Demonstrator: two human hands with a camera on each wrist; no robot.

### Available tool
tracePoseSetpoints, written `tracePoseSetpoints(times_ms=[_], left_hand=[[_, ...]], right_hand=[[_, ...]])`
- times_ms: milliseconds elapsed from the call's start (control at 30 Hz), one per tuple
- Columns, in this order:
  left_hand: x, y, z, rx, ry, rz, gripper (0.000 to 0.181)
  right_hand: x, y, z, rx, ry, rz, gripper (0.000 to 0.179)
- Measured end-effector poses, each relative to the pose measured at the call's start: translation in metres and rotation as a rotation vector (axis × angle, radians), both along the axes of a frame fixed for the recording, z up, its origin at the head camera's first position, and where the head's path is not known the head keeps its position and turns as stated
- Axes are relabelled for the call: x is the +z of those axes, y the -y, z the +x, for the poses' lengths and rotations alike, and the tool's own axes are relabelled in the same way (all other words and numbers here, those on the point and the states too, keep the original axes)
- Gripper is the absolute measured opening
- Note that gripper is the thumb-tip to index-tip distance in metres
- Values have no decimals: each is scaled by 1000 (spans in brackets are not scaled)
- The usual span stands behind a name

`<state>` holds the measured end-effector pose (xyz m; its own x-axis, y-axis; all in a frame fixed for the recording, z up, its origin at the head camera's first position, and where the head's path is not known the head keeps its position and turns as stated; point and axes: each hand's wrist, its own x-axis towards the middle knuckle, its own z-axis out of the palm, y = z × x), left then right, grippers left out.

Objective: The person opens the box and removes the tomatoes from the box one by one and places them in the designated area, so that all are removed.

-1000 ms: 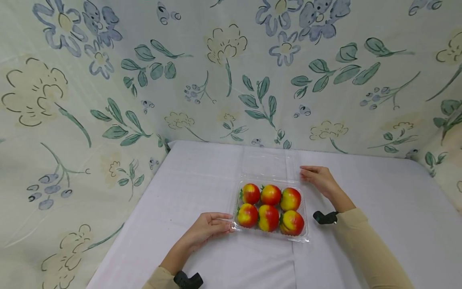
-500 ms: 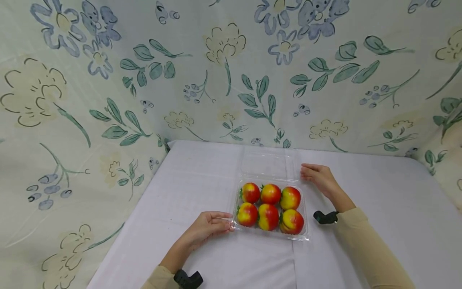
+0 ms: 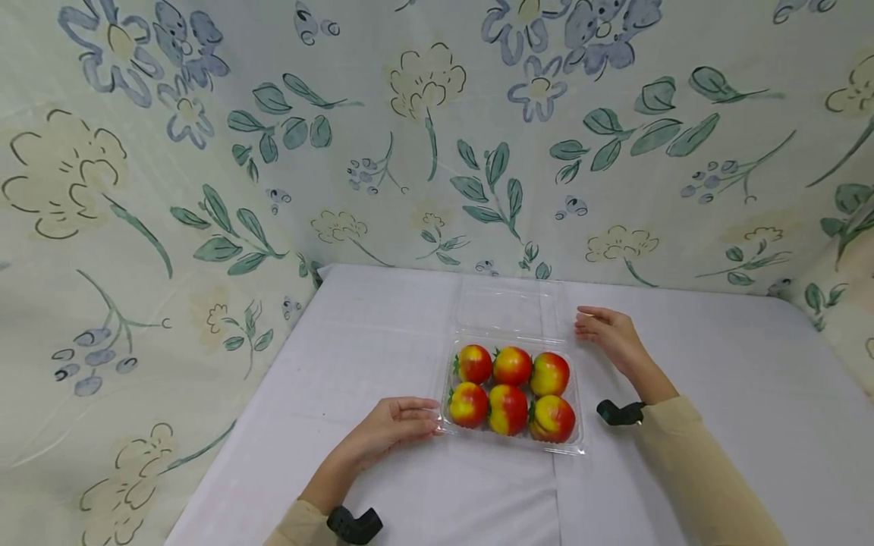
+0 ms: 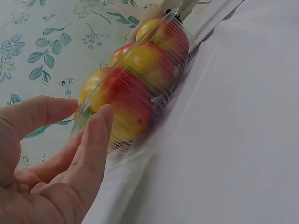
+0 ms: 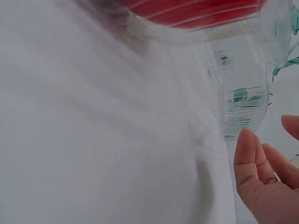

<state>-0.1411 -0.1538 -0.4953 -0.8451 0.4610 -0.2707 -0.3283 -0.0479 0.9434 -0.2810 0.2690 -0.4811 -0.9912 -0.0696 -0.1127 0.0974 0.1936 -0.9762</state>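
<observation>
Head view, right of the frame's centre: your clear plastic box [image 3: 564, 450] sits on the white-covered desk [image 3: 382, 341], its lid [image 3: 508, 311] folded back toward the top, 6 red-and-yellow fruits [image 3: 508, 411] inside in 2 rows of 3. Your left hand [image 3: 391, 432], lower centre, has relaxed fingers at the box's left edge; contact is hard to tell. Your right hand [image 3: 611, 337], right of centre, is slack and free, just beside the lid

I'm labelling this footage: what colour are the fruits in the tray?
The fruits are red and yellow, best seen in the head view.
</observation>
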Motion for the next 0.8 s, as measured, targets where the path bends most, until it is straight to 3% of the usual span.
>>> tracePoseSetpoints(times_ms=[467, 800], left_hand=[[10, 4, -12, 13, -135, -169, 56], [16, -1, -19, 66, -203, -252, 53]], right_hand=[[8, -4, 10, -40, -42, 121, 61], [17, -4, 20, -59, -93, 166, 61]])
